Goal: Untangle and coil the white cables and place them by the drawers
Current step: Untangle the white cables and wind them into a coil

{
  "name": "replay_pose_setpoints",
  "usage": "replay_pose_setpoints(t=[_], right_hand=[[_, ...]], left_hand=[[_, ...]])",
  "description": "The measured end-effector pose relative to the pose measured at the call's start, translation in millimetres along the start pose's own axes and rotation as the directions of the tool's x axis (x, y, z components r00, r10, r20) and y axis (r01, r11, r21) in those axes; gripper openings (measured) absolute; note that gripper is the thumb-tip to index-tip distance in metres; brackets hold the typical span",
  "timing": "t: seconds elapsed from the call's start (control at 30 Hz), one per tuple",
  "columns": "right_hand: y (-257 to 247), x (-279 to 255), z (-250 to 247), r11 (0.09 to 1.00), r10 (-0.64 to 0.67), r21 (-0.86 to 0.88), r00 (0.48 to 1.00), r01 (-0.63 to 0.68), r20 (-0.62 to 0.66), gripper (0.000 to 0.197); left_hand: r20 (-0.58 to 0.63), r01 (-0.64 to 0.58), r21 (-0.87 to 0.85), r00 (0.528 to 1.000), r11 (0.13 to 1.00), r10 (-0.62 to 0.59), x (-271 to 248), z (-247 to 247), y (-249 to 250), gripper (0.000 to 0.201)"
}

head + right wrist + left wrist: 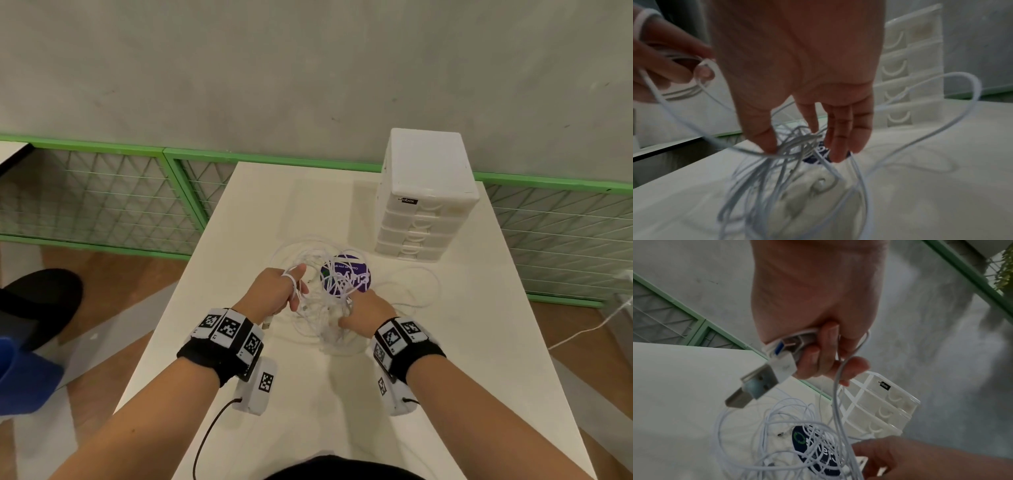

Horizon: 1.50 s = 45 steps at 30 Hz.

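Observation:
A tangle of thin white cables [325,301] lies mid-table, partly lifted. My left hand [291,291] grips one cable end: its fingers [824,363] curl round a few turns of cord, and a USB plug [760,382] sticks out below them. My right hand [356,313] reaches into the tangle from the right; in the right wrist view the right hand [803,146] pinches a bunch of strands [797,141] between thumb and fingers. One loop [941,113] swings out to the right. The white drawers [424,195] stand at the table's back right.
A round purple label [346,277] lies under the cables. The white table [239,240] drops off at left and right. Green wire panels [102,192] line the wall. A black shoe [41,301] is on the floor at left, a loose white cord [589,329] at right.

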State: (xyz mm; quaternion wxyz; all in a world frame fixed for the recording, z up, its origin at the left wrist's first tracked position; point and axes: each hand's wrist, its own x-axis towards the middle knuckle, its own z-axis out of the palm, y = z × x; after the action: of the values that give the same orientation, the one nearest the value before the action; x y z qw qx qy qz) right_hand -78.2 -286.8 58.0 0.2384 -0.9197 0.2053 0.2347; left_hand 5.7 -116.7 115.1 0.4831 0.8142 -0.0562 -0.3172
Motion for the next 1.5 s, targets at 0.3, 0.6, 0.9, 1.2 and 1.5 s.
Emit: replay_pose_setpoints(t=[0.3,0.6,0.9,1.2,1.5], right_hand=[[13,-6,-13,0.968,0.068,0.24,0.997,-0.072,0.028,0.048],[-10,0,-33,0.82,0.069,0.437,0.694,0.37,-0.717,0.016],[19,32,21,0.997,0.028,0.067,0.998,-0.032,0.058,0.104],[23,26,17,0.742,0.044,0.644,0.945,0.186,-0.323,0.041],[5,6,-11,0.518,0.102,0.746,0.836,0.418,-0.539,0.022]], left_hand=[[-0.034,-0.005,0.018,0.999,1.0,0.006,1,6,-17,0.055],[-0.021,0.068,0.013,0.998,0.998,-0.067,4,0,-21,0.057],[-0.047,0.099,0.025,0.994,0.995,-0.097,1,0,-33,0.054],[-0.112,0.156,-0.038,0.981,0.987,-0.16,1,4,-45,0.051],[-0.13,-0.087,-0.216,0.99,0.973,0.059,-6,7,-21,0.033]])
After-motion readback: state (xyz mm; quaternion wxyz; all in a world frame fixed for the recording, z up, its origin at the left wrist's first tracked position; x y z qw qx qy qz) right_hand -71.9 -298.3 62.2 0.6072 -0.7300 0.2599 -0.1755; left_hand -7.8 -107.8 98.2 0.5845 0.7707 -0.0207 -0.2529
